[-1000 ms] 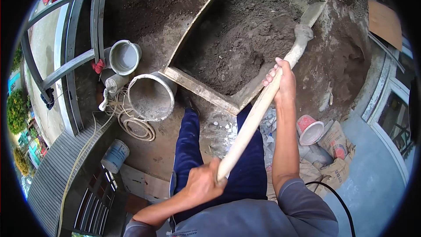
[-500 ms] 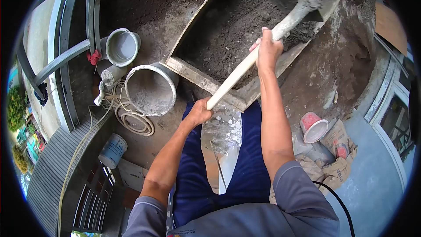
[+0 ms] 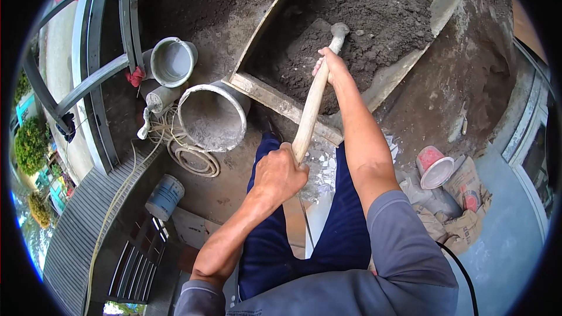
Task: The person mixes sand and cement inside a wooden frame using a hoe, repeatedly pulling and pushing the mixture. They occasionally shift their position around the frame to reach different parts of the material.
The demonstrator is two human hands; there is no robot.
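The left hand (image 3: 280, 177) and right hand (image 3: 332, 67) have fingers clenched round the hoe (image 3: 311, 105), its blade perhaps partly buried in the mix (image 3: 383, 9). A stroke seems in hand, calling for firm two-handed control.

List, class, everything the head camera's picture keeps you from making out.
In the head view:
Hoe: blade edge, hidden in the grey mix.
Mixing trough: far end, cut off by the top edge.
Left hand: most fingertips, hidden behind its own back.
Shirt: lettering, too small and cut by the bottom edge.
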